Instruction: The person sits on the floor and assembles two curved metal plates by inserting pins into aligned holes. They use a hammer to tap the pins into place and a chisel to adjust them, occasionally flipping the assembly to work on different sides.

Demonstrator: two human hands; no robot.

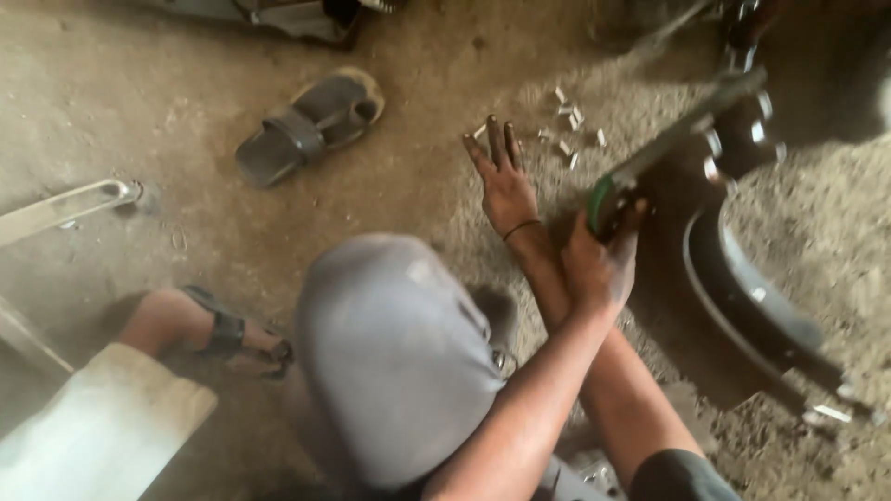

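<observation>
The left hand (601,267) is crossing over the right arm, its fingers gripping a green-handled metal tool (650,158) beside a dark curved metal part (742,297). Farther out, the right hand (506,181) is spreading its fingers wide on the dirt floor (167,102), near small metal pieces (568,116).

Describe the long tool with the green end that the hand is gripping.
The long tool is a flat, grey, metal-looking bar with a green end at its lower left. It slants up to the right, across a dark curved metal part. One hand closes around the green end; the arms cross, so which hand cannot be told. Motion blur hides finer detail and its far tip.
</observation>
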